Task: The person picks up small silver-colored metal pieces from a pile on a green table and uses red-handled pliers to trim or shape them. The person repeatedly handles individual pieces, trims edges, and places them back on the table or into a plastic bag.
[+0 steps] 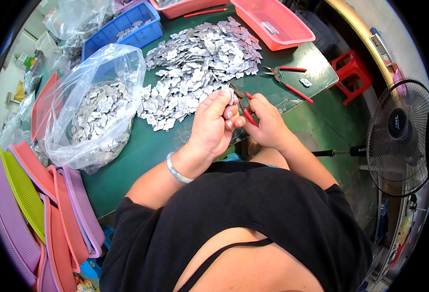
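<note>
My left hand [213, 119], with a pale bangle [176, 170] on its wrist, pinches a small silver metal piece [231, 96] between thumb and fingers. In my right hand [269, 121] is a pair of red-handled nippers [250, 118], its dark jaws right beside that piece. Whether the jaws touch the piece, I cannot tell. Just beyond my hands, a large heap of flat, irregular silver metal pieces [202, 53] spreads over the green table [127, 182].
An open clear plastic bag [100, 117] of metal pieces stands left. A blue bin [123, 31] and a red tray [273, 24] sit behind. More red-handled nippers [290, 80] lie right. Stacked baskets [61, 219] flank my left; a fan [398, 136] and red stool [353, 73] my right.
</note>
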`<state>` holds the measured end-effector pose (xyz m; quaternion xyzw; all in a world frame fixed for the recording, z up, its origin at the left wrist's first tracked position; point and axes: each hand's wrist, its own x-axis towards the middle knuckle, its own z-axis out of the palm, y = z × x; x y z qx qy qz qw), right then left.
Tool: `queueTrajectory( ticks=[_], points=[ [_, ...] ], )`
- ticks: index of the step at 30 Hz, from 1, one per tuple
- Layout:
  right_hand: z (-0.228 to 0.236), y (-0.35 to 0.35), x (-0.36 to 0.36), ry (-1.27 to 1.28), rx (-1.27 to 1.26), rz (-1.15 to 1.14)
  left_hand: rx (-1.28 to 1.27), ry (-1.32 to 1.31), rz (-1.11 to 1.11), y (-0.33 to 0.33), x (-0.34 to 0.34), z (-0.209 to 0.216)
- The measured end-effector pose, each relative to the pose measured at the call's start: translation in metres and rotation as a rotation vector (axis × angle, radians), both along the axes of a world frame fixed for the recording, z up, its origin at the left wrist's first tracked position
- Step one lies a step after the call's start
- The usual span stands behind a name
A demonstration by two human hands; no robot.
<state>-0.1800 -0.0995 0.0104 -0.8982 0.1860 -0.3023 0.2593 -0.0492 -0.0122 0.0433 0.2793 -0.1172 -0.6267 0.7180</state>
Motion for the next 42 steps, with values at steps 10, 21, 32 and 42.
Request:
queueTrajectory(
  ticks=[10, 21, 32, 42],
  points=[
    [0.013, -0.026, -0.02, 0.036, 1.087, 0.553, -0.001, -0.16, -0.079, 0.004, 0.004, 0.008],
    [0.015, 0.0, -0.007, 0.012, -0.464, -0.304, 0.0, -0.125, 0.032, -0.001, 0.002, 0.003],
    [0.01, -0.007, -0.011, -0.046, -0.263, -0.162, -0.007, -0.249, 0.084, -0.001, 0.001, -0.001],
    [0.012, -0.006, -0.007, -0.066, -0.282, -0.154, -0.031, -0.317, 0.066, 0.001, 0.001, -0.003]
  ],
)
